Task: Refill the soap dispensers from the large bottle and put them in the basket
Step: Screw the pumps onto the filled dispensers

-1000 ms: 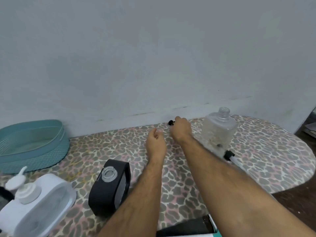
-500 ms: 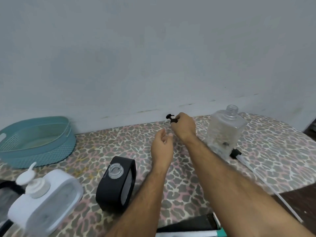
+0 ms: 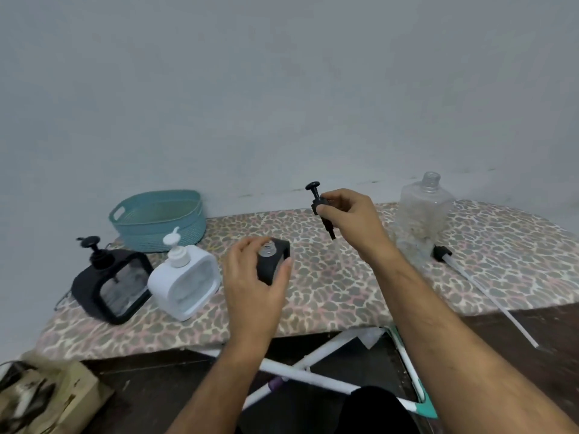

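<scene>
Holding the black pump head (image 3: 320, 204) up over the counter (image 3: 344, 286), your right hand (image 3: 351, 219) had it pinched between thumb and fingertips, nozzle tilted up-left. Your left hand (image 3: 255, 277) had its grip wrapped round the open black dispenser (image 3: 274, 260), bare threaded neck showing, standing on the leopard-print cover. Further left sat a white dispenser (image 3: 185, 281) and another black dispenser (image 3: 112, 285), both pumps on. The teal basket (image 3: 158, 219) was behind them by the wall. Off right stood the large clear bottle (image 3: 423, 214), uncapped, its pump and long tube (image 3: 479, 283) lying just beside it.
</scene>
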A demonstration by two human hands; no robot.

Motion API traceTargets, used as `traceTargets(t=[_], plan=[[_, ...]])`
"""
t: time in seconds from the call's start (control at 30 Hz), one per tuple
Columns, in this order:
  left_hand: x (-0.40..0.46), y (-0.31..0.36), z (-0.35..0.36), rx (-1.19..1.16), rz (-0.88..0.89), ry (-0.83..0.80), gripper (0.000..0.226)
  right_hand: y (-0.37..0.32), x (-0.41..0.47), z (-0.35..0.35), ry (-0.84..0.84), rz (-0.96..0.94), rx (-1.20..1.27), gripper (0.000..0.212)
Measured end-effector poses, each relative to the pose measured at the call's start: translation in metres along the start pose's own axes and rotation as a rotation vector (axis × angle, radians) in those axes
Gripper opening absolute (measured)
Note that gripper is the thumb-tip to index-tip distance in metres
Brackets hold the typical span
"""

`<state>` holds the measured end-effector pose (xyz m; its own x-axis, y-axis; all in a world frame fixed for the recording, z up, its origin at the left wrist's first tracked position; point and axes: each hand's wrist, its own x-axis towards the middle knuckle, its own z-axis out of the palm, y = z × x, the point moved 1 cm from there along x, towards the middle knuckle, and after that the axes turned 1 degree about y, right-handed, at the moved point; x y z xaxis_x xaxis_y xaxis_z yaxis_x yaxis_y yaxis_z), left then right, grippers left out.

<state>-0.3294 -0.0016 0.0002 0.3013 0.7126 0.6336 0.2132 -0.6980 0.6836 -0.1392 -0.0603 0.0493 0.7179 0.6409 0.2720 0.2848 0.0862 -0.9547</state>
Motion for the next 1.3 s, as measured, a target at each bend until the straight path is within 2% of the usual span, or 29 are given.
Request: traceTargets(t=[0.17, 0.23, 0.37, 0.5, 0.67, 0.9, 1.1, 1.3], plan=[[0.003, -0.026, -0.005, 0.1, -0.285, -0.148, 0.082, -0.02, -0.02, 0.019, -0.005, -0.036, 0.056, 0.012], [0.002, -0.03, -0.005, 0.07, -0.356, -0.188, 0.076, -0.026, -0.026, 0.024, -0.004, -0.047, 0.069, 0.014], [0.009, -0.037, -0.01, -0.01, -0.34, -0.263, 0.05, -0.033, -0.033, 0.03, 0.013, -0.064, 0.104, 0.016], [0.022, -0.061, -0.016, -0.206, -0.322, -0.446, 0.057, -0.04, -0.034, 0.035, 0.072, -0.102, 0.127, 0.02], [0.028, -0.075, -0.014, -0.275, -0.284, -0.606, 0.055, -0.05, -0.029, 0.049, 0.14, -0.176, 0.175, 0.025], [0.02, -0.087, -0.007, -0.333, -0.263, -0.579, 0.064, -0.033, -0.022, 0.067, 0.122, -0.189, 0.136, 0.026], [0.014, -0.094, 0.001, -0.353, -0.239, -0.538, 0.069, -0.003, -0.028, 0.076, 0.008, -0.132, 0.099, 0.025], [0.012, -0.099, 0.006, -0.57, -0.362, -0.497, 0.055, 0.024, -0.038, 0.082, -0.062, -0.08, 0.045, 0.026]])
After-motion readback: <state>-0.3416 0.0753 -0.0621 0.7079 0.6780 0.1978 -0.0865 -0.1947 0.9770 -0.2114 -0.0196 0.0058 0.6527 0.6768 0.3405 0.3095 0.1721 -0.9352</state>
